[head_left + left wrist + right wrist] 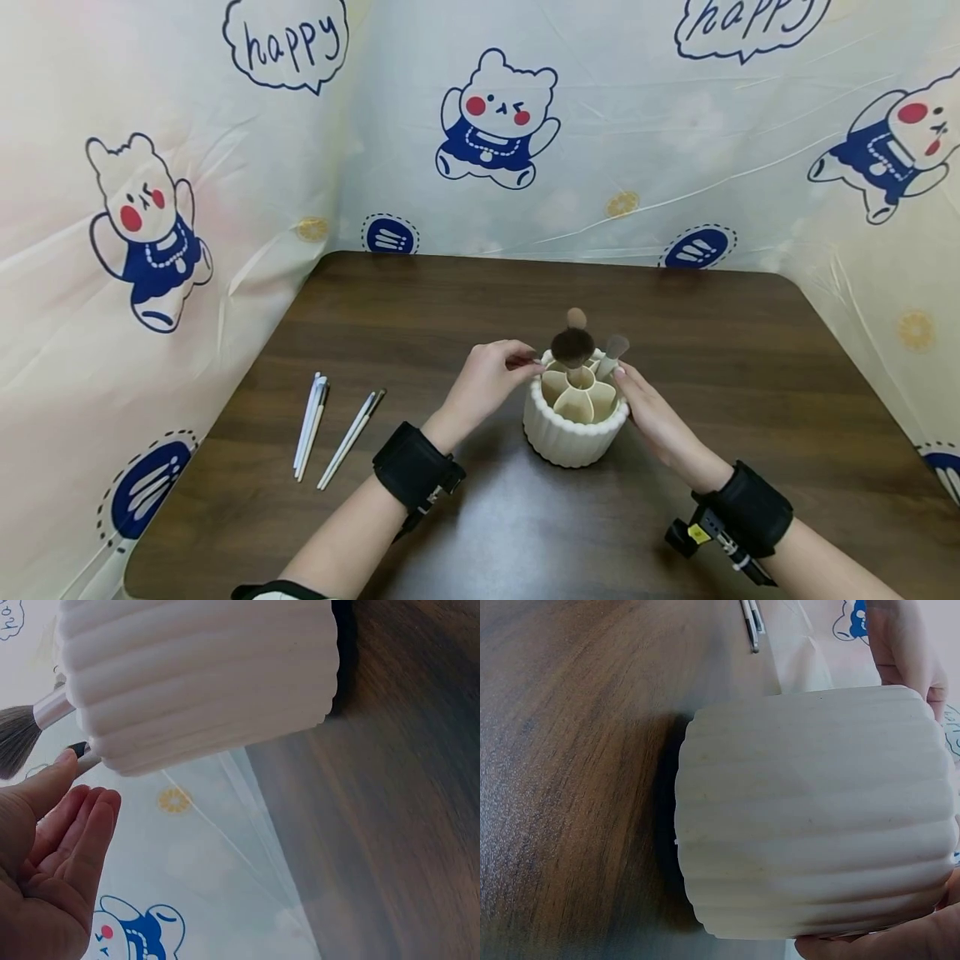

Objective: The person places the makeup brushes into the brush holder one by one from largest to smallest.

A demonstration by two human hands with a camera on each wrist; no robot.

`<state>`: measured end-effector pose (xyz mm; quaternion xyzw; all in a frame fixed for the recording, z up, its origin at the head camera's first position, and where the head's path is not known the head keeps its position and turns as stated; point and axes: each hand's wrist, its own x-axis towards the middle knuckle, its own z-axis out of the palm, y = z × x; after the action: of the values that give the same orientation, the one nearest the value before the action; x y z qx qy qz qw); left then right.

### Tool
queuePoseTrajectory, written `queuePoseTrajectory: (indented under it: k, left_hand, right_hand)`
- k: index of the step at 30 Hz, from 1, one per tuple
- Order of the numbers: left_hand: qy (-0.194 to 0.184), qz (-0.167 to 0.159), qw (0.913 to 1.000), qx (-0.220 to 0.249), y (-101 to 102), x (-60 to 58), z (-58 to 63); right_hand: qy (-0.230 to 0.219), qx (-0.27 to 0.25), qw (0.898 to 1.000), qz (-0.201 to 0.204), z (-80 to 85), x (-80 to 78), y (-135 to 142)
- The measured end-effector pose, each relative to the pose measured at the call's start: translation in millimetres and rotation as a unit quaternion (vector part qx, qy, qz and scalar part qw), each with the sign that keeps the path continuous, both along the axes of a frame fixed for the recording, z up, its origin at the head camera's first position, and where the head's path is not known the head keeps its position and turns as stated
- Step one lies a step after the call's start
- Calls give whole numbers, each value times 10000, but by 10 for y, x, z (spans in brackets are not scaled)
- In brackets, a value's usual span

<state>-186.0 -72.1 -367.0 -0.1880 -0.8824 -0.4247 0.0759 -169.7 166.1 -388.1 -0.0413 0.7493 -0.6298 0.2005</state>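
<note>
A cream fluted brush holder (572,429) with petal-shaped compartments stands upright on the table. A large dark fluffy makeup brush (572,347) rises from its middle, a rounded tan brush (576,317) behind it and a pale-bristled brush (615,348) at the right rim. My left hand (491,379) is at the holder's left rim. In the left wrist view its thumb pinches a small dark-tipped makeup brush (88,760), mostly hidden by the hand and holder. My right hand (660,417) rests its extended fingers (892,939) against the right side of the holder.
Left of my arm, slim white-handled brushes lie on the brown wooden table (420,308) in two groups, an outer group (309,429) and an inner group (349,442). A printed curtain (600,108) surrounds the back and sides. Both wrists wear black straps.
</note>
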Motion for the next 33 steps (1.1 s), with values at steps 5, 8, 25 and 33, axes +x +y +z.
queuePoseTrajectory:
  k: [5,8,25,33]
  left_hand:
    - [-125,201,9997,-42,-100,17,19]
    - [-334,524,9981,24,-213,31,56]
    - [-182,3050,9431,-1310,-1524,37,91]
    - [-967,3591,9117,-1748,-1958,143,-76]
  right_hand:
    - [-3,-12,10000,13,-10,4,0]
    - [-25,3,10000,21,-10,7,-3]
    - [-74,60,10000,-7,-20,3,-7]
    - [-77,72,9999,-74,-3,-6,-6]
